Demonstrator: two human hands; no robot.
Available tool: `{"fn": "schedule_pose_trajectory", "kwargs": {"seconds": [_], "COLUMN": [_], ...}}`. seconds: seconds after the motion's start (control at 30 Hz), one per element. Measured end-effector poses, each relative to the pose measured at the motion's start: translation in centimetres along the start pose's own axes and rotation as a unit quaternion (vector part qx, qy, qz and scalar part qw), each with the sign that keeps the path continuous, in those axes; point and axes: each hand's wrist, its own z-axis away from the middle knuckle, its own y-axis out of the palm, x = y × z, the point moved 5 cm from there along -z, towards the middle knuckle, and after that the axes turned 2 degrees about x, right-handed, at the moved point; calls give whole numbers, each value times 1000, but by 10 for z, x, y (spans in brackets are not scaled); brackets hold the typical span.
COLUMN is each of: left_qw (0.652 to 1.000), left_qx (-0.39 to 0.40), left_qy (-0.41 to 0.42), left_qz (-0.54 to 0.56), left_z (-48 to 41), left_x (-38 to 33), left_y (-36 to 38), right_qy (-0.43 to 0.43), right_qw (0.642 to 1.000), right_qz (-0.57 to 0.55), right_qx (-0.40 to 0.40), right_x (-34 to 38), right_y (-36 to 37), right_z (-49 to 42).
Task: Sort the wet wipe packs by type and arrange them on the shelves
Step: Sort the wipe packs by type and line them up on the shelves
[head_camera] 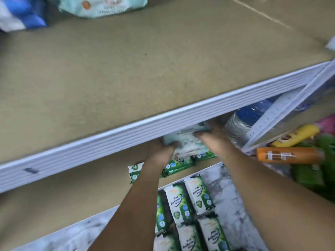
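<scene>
Both my hands reach under the white rail of the upper shelf (112, 73). My left hand (159, 151) and my right hand (212, 134) grip a pale teal wet wipe pack (186, 142) from its two ends, just above the lower shelf (63, 192). Beneath it lie green and white wipe packs (174, 166) on that lower shelf. Several green and white pine antibacterial wipe packs (190, 205) lie on the marbled floor below. A similar pale teal pack (101, 6) and a blue and white pack (20, 13) sit at the back of the upper shelf.
A shelf upright (282, 109) slants at the right. Behind it stands a clear bottle with a blue label (248, 115). An orange bottle (288, 154), a yellow bottle (299, 134) and green packages (315, 171) crowd the right side.
</scene>
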Motion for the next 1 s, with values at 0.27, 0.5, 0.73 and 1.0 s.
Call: {"fn": "schedule_pose_trajectory", "kwargs": {"seconds": [0.27, 0.5, 0.73, 1.0], "left_qw": [995, 993, 986, 972], "left_qx": [-23, -9, -39, -70], "left_qy": [-7, 51, 134, 213], "left_qz": [94, 110, 91, 76], "left_z": [143, 252, 336, 382], "left_x": [41, 23, -33, -103], "left_y": [-33, -47, -73, -110], "right_qy": [45, 36, -36, -150], "right_qw": [997, 999, 997, 982], "right_qz": [25, 26, 49, 79], "right_qx": [50, 16, -38, -78], "right_x": [-11, 15, 74, 155], "right_y": [4, -22, -58, -97], "right_z": [154, 273, 353, 399]}}
